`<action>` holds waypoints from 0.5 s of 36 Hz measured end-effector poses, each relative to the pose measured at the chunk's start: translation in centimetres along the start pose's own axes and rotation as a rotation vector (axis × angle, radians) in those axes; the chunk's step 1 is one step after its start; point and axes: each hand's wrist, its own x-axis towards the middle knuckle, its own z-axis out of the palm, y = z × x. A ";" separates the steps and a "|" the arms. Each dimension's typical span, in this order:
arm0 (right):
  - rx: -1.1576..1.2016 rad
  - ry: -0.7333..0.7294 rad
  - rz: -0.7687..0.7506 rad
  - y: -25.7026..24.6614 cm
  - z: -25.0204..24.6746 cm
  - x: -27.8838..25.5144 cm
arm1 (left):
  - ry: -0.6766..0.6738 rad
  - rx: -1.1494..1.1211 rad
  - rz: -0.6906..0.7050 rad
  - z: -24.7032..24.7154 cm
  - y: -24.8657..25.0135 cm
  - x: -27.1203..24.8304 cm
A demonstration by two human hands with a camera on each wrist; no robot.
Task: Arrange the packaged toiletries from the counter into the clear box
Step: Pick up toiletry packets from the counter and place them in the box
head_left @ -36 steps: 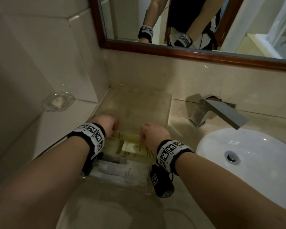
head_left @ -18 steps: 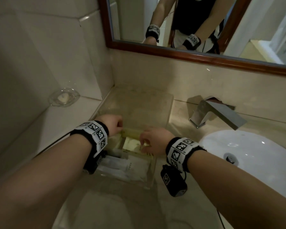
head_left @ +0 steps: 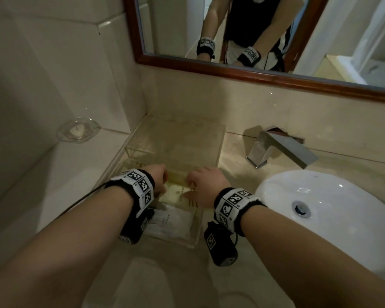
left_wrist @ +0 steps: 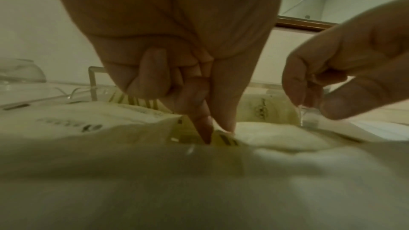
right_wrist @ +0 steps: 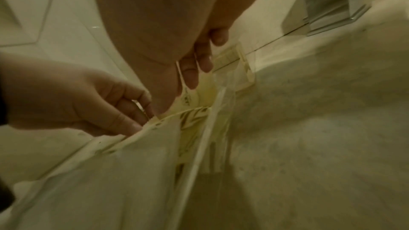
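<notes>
A clear box [head_left: 196, 227] stands on the counter with white packets [head_left: 173, 221] at its near end and yellow packets [head_left: 176, 194] behind them. Both hands reach down into it. My left hand [head_left: 160, 177] pinches the edge of a yellow packet [left_wrist: 223, 140] between index finger and thumb, the other fingers curled. My right hand [head_left: 201, 181] is close beside it on the right. In the right wrist view its thumb and fingers [right_wrist: 190, 76] pinch a thin packet edge next to the box's clear wall [right_wrist: 221, 128]. The fingertips are hidden in the head view.
A second clear box or lid [head_left: 176, 141] sits right behind, against the wall. A chrome faucet [head_left: 278, 150] and white sink [head_left: 331, 210] lie to the right. A glass soap dish [head_left: 78, 130] stands on the left ledge. A framed mirror [head_left: 253, 75] hangs above.
Both hands stay inside the box over the yellow packets. The left hand has edged a little right, closer to the right hand.
</notes>
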 end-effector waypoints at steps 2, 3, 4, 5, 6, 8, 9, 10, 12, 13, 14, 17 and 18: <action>-0.033 0.007 0.041 0.2 0.2 -0.3 | -0.004 -0.010 -0.019 0.0 0.0 0.0; -0.052 -0.002 0.045 0.3 0.3 -0.5 | -0.003 -0.011 -0.028 -0.1 0.0 -0.1; -0.065 -0.010 0.043 0.2 0.5 -0.6 | -0.004 -0.006 -0.037 -0.2 0.1 -0.2; -0.071 -0.015 0.041 0.1 0.7 -0.7 | -0.006 0.000 -0.049 -0.3 0.1 -0.2; -0.071 -0.017 0.042 0.0 0.9 -0.7 | -0.011 0.007 -0.057 -0.4 0.2 -0.3; -0.060 -0.018 0.052 -0.2 1.2 -0.8 | -0.029 0.000 -0.064 -0.5 0.4 -0.3; -0.055 -0.025 0.059 -0.4 1.3 -0.8 | -0.043 -0.009 -0.068 -0.5 0.5 -0.4; -0.050 -0.037 0.065 -0.5 1.3 -0.7 | -0.058 -0.013 -0.073 -0.5 0.6 -0.4; -0.050 -0.075 0.075 -0.7 1.3 -0.6 | -0.085 -0.010 -0.075 -0.3 0.7 -0.6; -0.053 -0.092 0.079 -0.7 1.2 -0.6 | -0.089 -0.007 -0.075 -0.1 0.7 -0.6; -0.055 -0.103 0.084 -0.7 1.1 -0.6 | -0.091 -0.005 -0.078 0.0 0.8 -0.7; -0.058 -0.085 0.088 -0.6 0.8 -0.7 | -0.054 -0.028 -0.049 0.6 0.8 -0.8; -0.055 -0.069 0.091 -0.5 0.7 -0.8 | -0.041 -0.047 -0.035 0.6 0.9 -0.9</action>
